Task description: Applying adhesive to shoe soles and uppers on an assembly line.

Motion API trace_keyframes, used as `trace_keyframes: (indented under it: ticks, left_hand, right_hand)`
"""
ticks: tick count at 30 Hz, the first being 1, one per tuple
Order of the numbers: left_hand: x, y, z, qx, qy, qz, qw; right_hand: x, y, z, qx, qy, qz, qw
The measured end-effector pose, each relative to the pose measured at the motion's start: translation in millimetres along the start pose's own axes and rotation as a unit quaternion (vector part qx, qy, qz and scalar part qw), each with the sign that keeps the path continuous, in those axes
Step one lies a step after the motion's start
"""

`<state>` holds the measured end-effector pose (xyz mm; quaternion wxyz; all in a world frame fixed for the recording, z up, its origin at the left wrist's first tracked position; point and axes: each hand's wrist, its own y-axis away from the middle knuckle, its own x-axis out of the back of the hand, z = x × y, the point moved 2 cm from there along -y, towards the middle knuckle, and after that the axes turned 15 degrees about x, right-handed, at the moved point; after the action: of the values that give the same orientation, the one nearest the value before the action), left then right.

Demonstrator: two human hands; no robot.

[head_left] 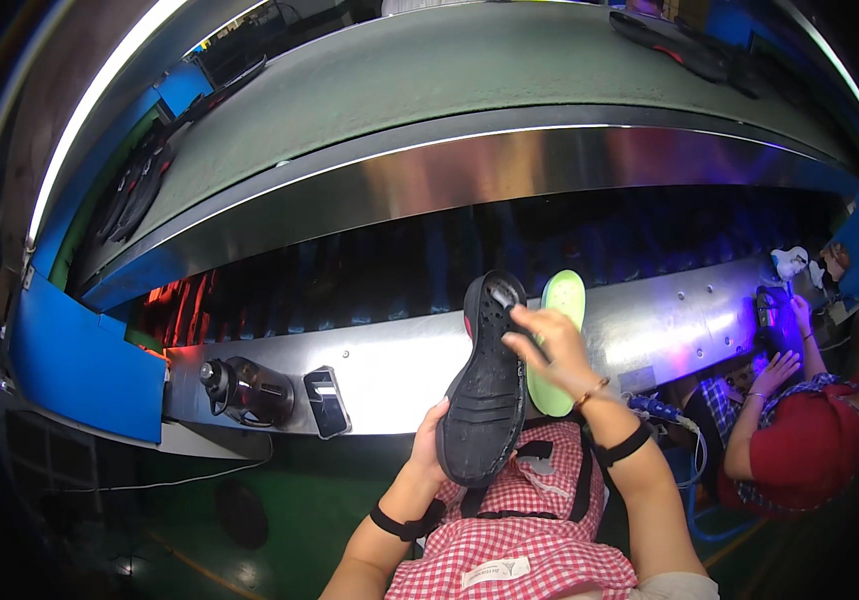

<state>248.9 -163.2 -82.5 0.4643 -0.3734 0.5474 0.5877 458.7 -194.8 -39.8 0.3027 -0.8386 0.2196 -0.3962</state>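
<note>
A black shoe sole (pixel 481 425) is tilted up in front of me, its hollowed inner side showing. My left hand (pixel 427 443) grips it by the left edge of its wide lower part. Over its upper end, my right hand (pixel 554 345) is bent with curled fingers, slightly blurred. A small whitish blur shows at the fingertips, against the holes in the sole; what it is I cannot make out. Partly behind my right hand, a yellow-green shoe midsole (pixel 553 394) lies on the metal ledge (pixel 399 365), its lower end over the near edge.
A dark drink bottle (pixel 259 390) and a phone (pixel 326 402) rest on the ledge at left. Beyond is a dark roller track (pixel 349 270), then a green conveyor belt (pixel 429 65) carrying black soles (pixel 674 48). At right a co-worker in a red cap (pixel 809 445) handles a dark piece.
</note>
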Motion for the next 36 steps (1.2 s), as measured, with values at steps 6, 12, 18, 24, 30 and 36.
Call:
trace_keyframes:
  ticks: [6, 12, 18, 24, 30, 36]
  left_hand:
    - [11.5, 1.6, 2.6, -0.025, -0.066, 0.124, 0.99]
    - [24.9, 5.6, 3.5, -0.007, -0.002, 0.06, 0.998]
    - [29.4, 6.7, 5.5, -0.009, 0.02, 0.065, 0.998]
    - [34.2, 16.0, 28.2, -0.067, -0.037, 0.093, 0.993]
    - [29.9, 18.2, 27.8, -0.079, -0.033, 0.12, 0.989]
    - [11.1, 10.4, 31.6, -0.095, -0.048, 0.121, 0.987]
  right_hand:
    - [-26.8, 21.1, -44.3, 0.044, 0.04, -0.072, 0.996]
    - [-29.2, 35.8, -56.4, 0.06, 0.051, -0.071, 0.994]
    - [-28.1, 48.7, -69.0, 0.057, 0.014, -0.055, 0.997]
    - [-28.2, 65.4, -107.5, 0.092, -0.067, -0.071, 0.991]
    - [-19.2, 64.1, -113.6, 0.126, -0.069, -0.101, 0.984]
    - [-15.0, 63.2, -115.9, 0.232, 0.047, -0.169, 0.957]
